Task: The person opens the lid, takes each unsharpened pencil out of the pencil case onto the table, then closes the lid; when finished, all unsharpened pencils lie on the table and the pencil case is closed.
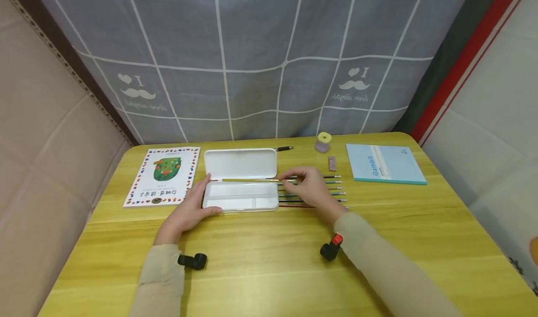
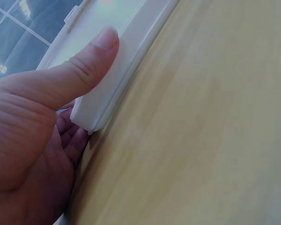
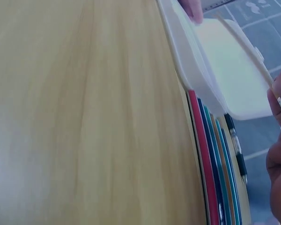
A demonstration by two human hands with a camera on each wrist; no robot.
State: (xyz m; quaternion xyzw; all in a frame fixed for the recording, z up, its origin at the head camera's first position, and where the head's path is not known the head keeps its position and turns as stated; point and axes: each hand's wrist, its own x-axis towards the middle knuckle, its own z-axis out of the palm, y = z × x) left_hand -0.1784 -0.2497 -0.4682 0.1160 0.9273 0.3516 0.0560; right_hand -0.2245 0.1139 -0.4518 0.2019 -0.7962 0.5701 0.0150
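Note:
A white pencil case [image 1: 235,204] lies with its lid [image 1: 240,163] raised toward the back. My left hand [image 1: 189,212] grips its left end; in the left wrist view the thumb [image 2: 91,65] lies over the front edge and the fingers bend round the end. My right hand [image 1: 310,186] pinches a yellow pencil [image 1: 248,180] near its eraser end, seen also in the right wrist view as a pale pencil [image 3: 246,44]. The pencil spans level above the case along the hinge line. Several pencils [image 3: 206,159] lie in a row right of the case, partly behind my right hand.
Behind the case lies a black pen [image 1: 285,148]. A purple-and-yellow sharpener-like container [image 1: 323,142] and a pinkish eraser [image 1: 332,164] are at the back right. A blue notebook [image 1: 384,164] lies far right, a white booklet [image 1: 163,177] left. A grey curtain [image 1: 252,93] hangs behind the table.

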